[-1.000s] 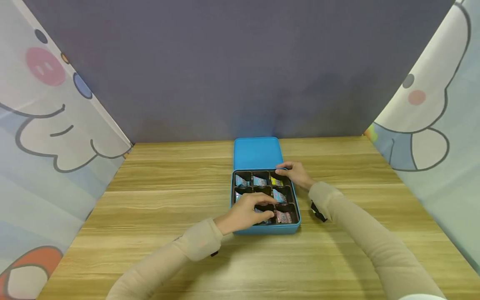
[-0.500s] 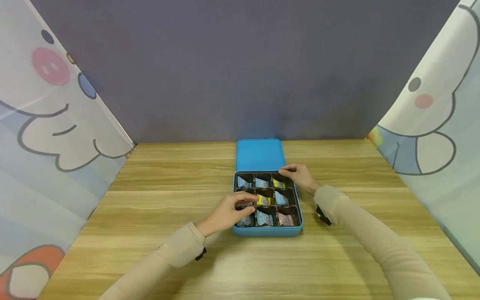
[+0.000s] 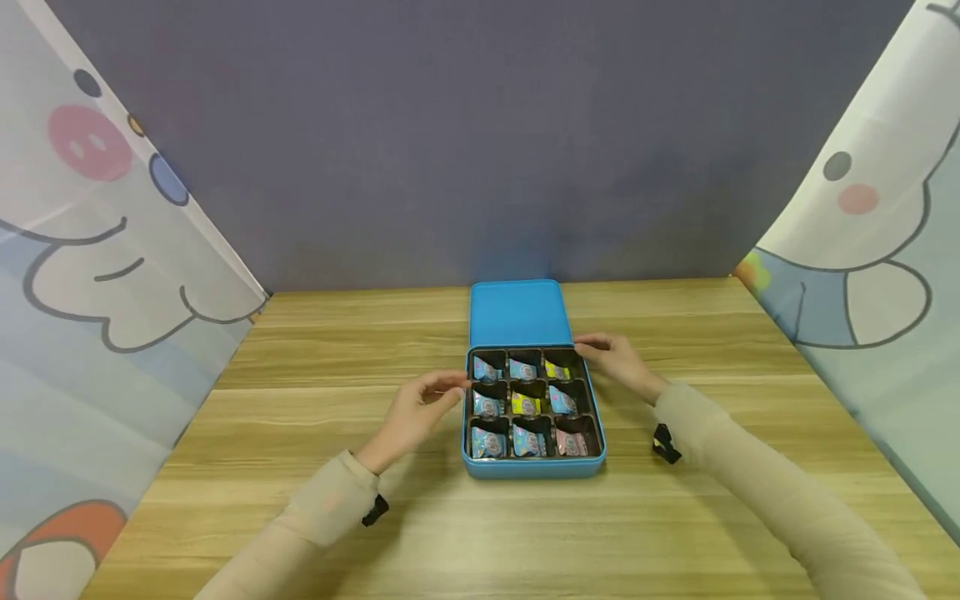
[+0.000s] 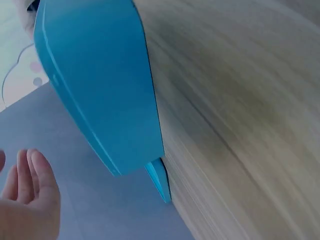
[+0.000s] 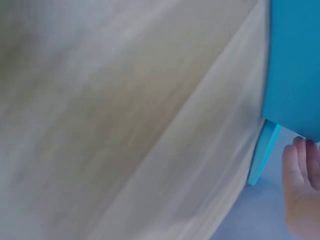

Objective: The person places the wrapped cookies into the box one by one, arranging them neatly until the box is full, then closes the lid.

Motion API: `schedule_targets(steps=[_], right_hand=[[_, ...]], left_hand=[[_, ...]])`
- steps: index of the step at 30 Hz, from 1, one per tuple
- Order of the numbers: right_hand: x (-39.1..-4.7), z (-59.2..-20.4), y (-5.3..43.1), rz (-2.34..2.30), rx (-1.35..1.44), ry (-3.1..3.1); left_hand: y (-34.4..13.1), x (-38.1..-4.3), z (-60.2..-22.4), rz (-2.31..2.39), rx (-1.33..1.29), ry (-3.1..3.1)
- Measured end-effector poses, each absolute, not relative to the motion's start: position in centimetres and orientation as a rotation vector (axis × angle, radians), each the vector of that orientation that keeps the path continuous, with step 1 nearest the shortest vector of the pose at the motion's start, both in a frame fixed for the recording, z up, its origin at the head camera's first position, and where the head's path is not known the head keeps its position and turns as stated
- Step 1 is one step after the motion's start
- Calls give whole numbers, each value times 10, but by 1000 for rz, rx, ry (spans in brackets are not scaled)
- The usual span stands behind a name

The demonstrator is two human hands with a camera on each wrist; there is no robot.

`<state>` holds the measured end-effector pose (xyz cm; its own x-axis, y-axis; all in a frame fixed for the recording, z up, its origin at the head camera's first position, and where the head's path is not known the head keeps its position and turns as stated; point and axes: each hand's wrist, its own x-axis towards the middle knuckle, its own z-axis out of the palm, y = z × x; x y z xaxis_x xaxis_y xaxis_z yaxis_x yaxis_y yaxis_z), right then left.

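Note:
A blue tin box (image 3: 534, 469) stands on the table with its lid (image 3: 519, 313) folded back flat behind it. Its black divided tray (image 3: 530, 382) has one small wrapped candy in each compartment: mostly blue, such as the front-left candy (image 3: 488, 442), plus a yellow candy (image 3: 527, 404) in the middle, another at back right, and a pink candy (image 3: 572, 442) at front right. My left hand (image 3: 420, 412) is beside the box's left wall, fingers loosely extended, fingertips near the rim. At the back right corner, my right hand (image 3: 618, 364) has its fingertips right at the rim, holding nothing.
The wooden table (image 3: 337, 350) runs back to a dark grey panel (image 3: 480, 142). Printed cartoon curtains (image 3: 885, 317) hang at both sides. A black strap (image 3: 665, 444) shows under the right cuff.
My left hand has moved left from over the tray to outside the box, uncovering the candies in the left and middle compartments. My right hand has shifted slightly right at the back corner.

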<state>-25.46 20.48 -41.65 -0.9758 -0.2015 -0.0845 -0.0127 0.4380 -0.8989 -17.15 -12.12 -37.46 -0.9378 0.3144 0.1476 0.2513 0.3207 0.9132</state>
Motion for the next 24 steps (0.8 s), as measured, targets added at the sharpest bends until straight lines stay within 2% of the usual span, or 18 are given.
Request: schedule_targets(steps=[4, 8, 18, 24], right_hand=[[-253, -412, 216, -1575, -175, 2519], [-260, -405, 224, -1620, -159, 2497], [-288, -389, 238, -1624, -87, 2396], [-310, -390, 236, -1621, -34, 2371]], left_hand=[[-131, -192, -386, 1865, 412, 2415], [-135, -211, -381, 1938, 355, 2291], [-128, -266, -366, 1766, 240, 2295], [-128, -301, -374, 1750, 146, 2217]])
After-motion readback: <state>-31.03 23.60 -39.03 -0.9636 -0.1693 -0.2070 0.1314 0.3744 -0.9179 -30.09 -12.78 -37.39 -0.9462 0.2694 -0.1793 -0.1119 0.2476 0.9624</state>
